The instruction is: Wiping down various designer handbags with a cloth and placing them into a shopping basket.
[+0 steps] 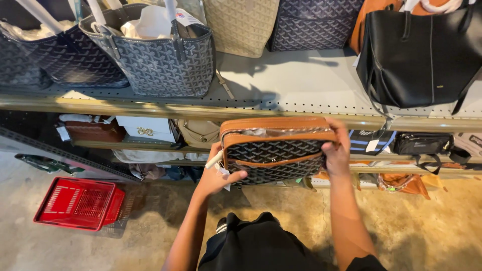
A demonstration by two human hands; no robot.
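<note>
Small boxy bag (273, 153), dark chevron-pattern body with tan leather trim and top zip, held up in front of the shelf edge (150, 106), clear of any surface. Both hands on it.

Left hand (215, 176): clamped on the bag's lower left corner, thumb across the front face, fingers behind. A white tag hangs at that corner, touching the hand.

Right hand (337, 150): closed over the right end, fingers wrapped round the top-right edge, thumb on the front.

To handle it well, my read: keep the two end grips level so the bag stays flat, keep the tag out from under the thumb, and don't squeeze the front panel. Looks like clear film or stuffing under the open zip, but the view's too soft there to be sure.

Around it:
- Top shelf: grey patterned tote (160, 55) to the left, just beside a darker patterned tote (60, 60); beige woven bag (241, 25) and another dark patterned one behind; black leather tote (422, 55) at right, strap hanging over the edge.
- Lower shelf behind the held bag: white box (145, 129), brown pouch, cream bag, small black bag (419, 144) with a tag at right.
- Floor: red shopping basket (80, 202) well to the left, orange bag down at right.

In the way: the upper shelf lip sits just above the bag, so lifting straight up would likely hit it. The black tote's dangling strap is near the right hand, a snag risk.
</note>
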